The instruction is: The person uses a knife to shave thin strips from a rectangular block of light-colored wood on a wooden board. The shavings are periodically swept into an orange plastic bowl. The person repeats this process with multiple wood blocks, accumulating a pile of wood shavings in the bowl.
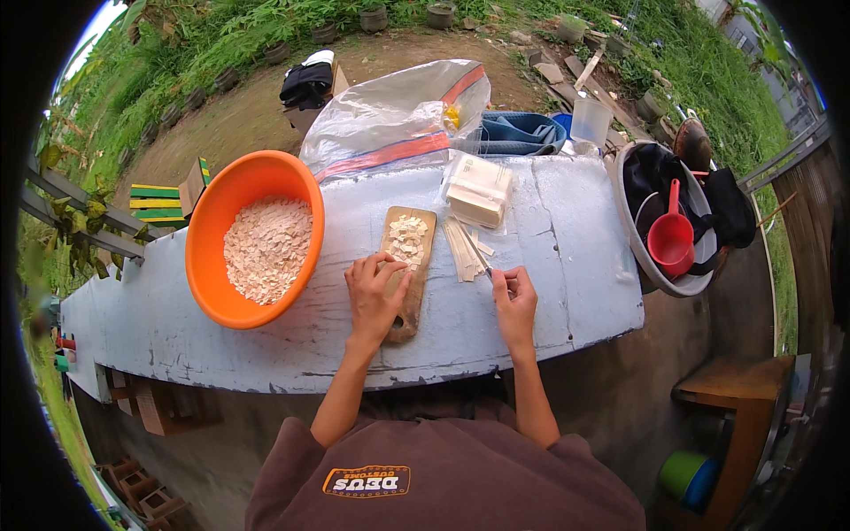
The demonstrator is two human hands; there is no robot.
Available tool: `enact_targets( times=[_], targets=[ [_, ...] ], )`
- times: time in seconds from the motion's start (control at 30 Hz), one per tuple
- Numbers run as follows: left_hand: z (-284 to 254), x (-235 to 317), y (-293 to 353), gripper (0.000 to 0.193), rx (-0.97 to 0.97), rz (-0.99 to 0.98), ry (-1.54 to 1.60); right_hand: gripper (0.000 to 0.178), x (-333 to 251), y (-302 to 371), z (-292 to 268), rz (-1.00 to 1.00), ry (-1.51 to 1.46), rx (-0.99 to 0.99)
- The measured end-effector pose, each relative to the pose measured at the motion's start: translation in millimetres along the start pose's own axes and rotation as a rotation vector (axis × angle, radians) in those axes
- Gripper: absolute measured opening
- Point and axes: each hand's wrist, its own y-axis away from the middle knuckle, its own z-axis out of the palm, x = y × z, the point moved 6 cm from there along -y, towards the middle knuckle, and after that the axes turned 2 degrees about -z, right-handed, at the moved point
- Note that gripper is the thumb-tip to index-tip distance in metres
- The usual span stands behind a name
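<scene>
My right hand (515,305) is closed round the handle of a knife (480,255), its blade pointing away over pale flat strips (463,251) on the table. A small wooden cutting board (409,310) lies to the left of the strips, with many small cream-coloured cut pieces (407,239) on its far half. My left hand (374,294) rests over the board's left edge, thumb and fingers apart, fingertips close to the pieces. Beyond the strips sits a clear plastic pack (478,190) of stacked pale sheets.
A big orange basin (202,265) holding many similar pieces stands on the light-grey table (584,292) at left. A clear plastic sack (372,115) and blue cloth (518,133) lie at the far edge. At right, a grey tub (630,190) holds a red dipper (673,239).
</scene>
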Motion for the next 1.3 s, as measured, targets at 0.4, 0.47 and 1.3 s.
enact_targets(
  times=[0.4,0.47,1.3],
  targets=[
    [3,22,41,0.093,-0.038,-0.121,-0.139,0.031,-22,17,13,-0.007,0.234,-0.176],
    [-5,23,39,0.089,-0.050,-0.160,-0.092,0.031,-27,22,17,-0.046,0.256,-0.227],
    [-239,-49,81,0.075,0.187,-0.168,-0.236,0.033,-195,94,213,-0.785,0.464,-0.696]
  ],
)
